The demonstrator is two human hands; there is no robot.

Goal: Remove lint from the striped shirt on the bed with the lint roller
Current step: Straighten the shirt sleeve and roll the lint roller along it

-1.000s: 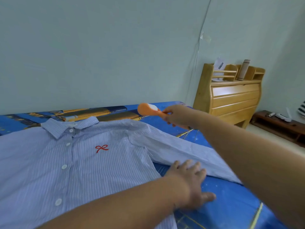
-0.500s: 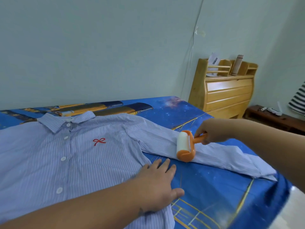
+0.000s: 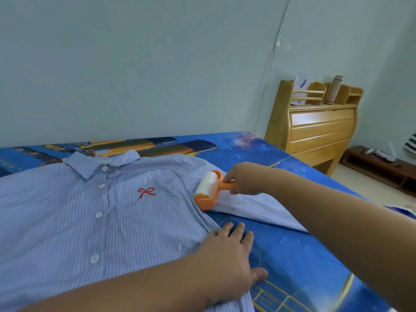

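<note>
A light blue striped shirt [image 3: 74, 217] with white buttons and a small red bow lies flat, front up, on the blue bed [image 3: 299, 255]. Its sleeve stretches out to the right. My right hand [image 3: 244, 179] grips the orange handle of a lint roller [image 3: 208, 188], whose white roll rests on the top of that sleeve beside the shoulder seam. My left hand [image 3: 227, 260] lies flat with fingers spread on the shirt's side edge, partly on the bedsheet.
A wooden chest of drawers [image 3: 315, 127] stands past the bed's far right corner, with a bottle [image 3: 334, 90] and papers on top. A low dark bench [image 3: 380, 167] runs along the right wall. A thin cord [image 3: 269, 70] hangs down the wall.
The roller came down from the air onto the sleeve, then rolled left along it up to the shoulder. My left hand stayed pressed flat on the shirt's edge.
</note>
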